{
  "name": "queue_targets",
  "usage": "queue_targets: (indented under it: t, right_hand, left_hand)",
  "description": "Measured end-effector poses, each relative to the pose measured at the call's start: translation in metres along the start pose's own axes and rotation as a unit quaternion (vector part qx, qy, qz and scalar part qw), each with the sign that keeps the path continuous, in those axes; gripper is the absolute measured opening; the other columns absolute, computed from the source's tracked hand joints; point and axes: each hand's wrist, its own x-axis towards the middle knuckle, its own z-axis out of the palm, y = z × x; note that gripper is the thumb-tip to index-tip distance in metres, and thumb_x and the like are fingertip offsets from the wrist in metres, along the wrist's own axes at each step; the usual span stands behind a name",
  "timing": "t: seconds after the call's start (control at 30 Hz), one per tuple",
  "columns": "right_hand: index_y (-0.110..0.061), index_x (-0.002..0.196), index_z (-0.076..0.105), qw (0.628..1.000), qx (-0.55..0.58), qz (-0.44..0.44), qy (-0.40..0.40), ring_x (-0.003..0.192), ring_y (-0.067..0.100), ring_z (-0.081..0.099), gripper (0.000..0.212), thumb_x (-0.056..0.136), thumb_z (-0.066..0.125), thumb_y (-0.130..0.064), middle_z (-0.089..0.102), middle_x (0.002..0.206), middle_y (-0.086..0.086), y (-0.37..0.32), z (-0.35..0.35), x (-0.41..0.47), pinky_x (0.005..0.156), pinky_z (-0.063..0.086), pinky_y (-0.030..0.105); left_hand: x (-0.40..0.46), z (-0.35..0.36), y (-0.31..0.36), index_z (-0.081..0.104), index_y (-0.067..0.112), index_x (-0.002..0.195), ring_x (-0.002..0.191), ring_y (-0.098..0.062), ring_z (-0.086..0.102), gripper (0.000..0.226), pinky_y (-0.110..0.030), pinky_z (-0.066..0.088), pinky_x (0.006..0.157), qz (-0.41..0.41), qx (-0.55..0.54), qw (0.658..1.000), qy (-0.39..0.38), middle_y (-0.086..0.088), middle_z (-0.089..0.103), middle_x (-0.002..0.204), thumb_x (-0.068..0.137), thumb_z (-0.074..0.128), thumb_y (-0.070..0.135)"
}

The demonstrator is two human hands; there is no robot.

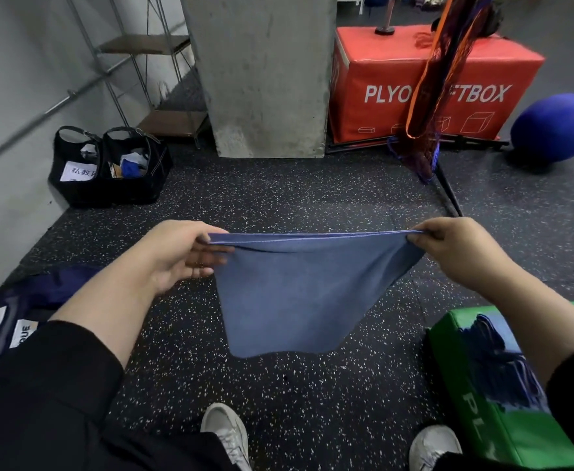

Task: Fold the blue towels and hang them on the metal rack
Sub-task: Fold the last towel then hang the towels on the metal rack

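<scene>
Blue towel [296, 294] is up in the air in the head view, stretched out between the person's two hands over the speckled floor [313, 192], nowhere near a worktop. Left hand [180, 253] has its grip pinched on the top-left corner, right hand [449, 246] pinches the top-right corner, so both are holding cloth, not empty. Looks like it's already doubled over, since two edges run together along the top, and the rest just hangs down toward the white shoes [226, 433]. Long axis of that top edge runs straight left to right between the grips, and both hands sit about level, neither one obviously closer. So the next fold probably means bringing one corner across to the other. More blue towels sit in a messy pile [503, 365] on the green box [476, 426], just under the right arm. Metal rack [143, 73] is well off to the upper left by the wall, beside the concrete pillar [265, 73], so the left hand's side is nearer to it.
</scene>
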Motion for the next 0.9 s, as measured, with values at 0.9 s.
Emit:
queue_targets:
  t: [0.9]
  right_hand:
    - [-0.014,0.093,0.069,0.999,0.018,0.017,0.042,0.044,0.018,0.042,0.014,0.099,0.056,-0.012,0.058,0.059,0.002,0.012,-0.009,0.005,0.046,0.032,0.026]
  left_hand:
    - [0.013,0.013,0.001,0.074,0.017,0.089,0.068,-0.012,0.05,0.019,-0.033,0.038,0.069,0.272,0.14,0.941,0.146,0.001,0.064,0.073,0.101,0.062,0.026]
